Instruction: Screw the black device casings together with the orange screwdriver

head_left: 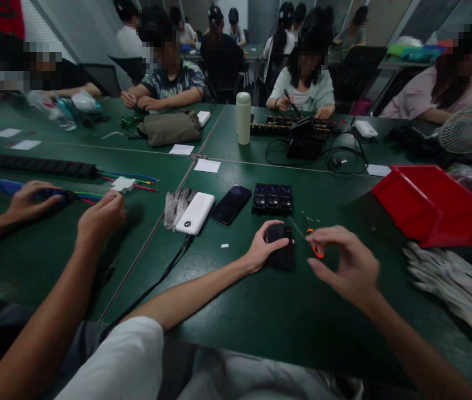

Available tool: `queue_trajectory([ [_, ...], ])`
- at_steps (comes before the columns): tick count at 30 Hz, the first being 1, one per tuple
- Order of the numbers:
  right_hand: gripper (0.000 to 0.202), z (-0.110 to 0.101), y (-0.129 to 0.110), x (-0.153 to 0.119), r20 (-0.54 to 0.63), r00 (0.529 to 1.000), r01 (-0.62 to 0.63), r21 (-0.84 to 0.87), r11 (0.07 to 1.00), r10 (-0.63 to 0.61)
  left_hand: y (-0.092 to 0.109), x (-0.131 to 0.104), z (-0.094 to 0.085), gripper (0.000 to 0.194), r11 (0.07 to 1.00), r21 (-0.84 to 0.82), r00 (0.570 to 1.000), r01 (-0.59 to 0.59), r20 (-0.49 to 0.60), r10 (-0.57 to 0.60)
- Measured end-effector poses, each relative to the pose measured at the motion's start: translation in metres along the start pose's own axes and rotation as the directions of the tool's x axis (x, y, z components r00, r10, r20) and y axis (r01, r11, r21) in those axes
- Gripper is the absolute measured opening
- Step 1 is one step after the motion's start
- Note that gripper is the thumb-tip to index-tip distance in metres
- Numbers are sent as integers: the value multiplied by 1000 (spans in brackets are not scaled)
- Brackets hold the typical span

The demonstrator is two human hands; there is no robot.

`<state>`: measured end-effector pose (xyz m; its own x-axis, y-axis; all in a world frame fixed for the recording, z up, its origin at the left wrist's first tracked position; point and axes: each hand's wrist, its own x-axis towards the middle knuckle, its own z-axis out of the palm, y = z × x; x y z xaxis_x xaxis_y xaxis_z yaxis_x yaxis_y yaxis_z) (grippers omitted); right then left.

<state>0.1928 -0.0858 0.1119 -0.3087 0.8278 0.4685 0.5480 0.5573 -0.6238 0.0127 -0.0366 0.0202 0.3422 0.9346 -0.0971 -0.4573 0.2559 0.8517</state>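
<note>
My left hand [263, 247] is closed round a flat black case [282, 256] on the green table, thumb across its upper face. To the right hovers my right hand [346, 264], fingers curled, with a gap between thumb and forefinger. A thin clear strip [297, 226] ends close to its fingertips; whether they touch it I cannot tell. Partly hidden behind those fingers lies a small tool with orange handles [318, 253]. Just beyond the black case sits a black block with three small screens [272, 199].
A black phone [231, 204] and a white power bank [196, 214] with a cable lie left, the latter on a grey glove [173, 210]. A red bin [431, 205] and pale gloves [456, 289] are right. At left, a co-worker's hands [100, 219] handle coloured wires.
</note>
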Motion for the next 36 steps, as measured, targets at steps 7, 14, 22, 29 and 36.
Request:
queue_trajectory([
  [7, 101, 34, 52, 3, 279, 958, -59, -20, 998, 62, 1, 3, -3, 56, 983, -146, 993, 116, 45, -110],
  [14, 98, 38, 58, -6, 273, 962, -18, -14, 1000, 21, 3, 3, -3, 58, 978, -149, 989, 144, 63, -136],
  [22, 99, 47, 72, -20, 182, 983, 35, 26, 999, -39, 5, 3, -2, 50, 971, -139, 977, 196, 113, -181],
  [29, 96, 56, 76, -26, 68, 997, 34, 39, 999, -37, 4, 6, -7, 37, 964, -144, 974, 224, 78, -214],
  [36, 93, 59, 74, -27, 140, 988, 58, 17, 998, -60, 4, 5, -5, 40, 957, -171, 969, 234, 123, -215],
])
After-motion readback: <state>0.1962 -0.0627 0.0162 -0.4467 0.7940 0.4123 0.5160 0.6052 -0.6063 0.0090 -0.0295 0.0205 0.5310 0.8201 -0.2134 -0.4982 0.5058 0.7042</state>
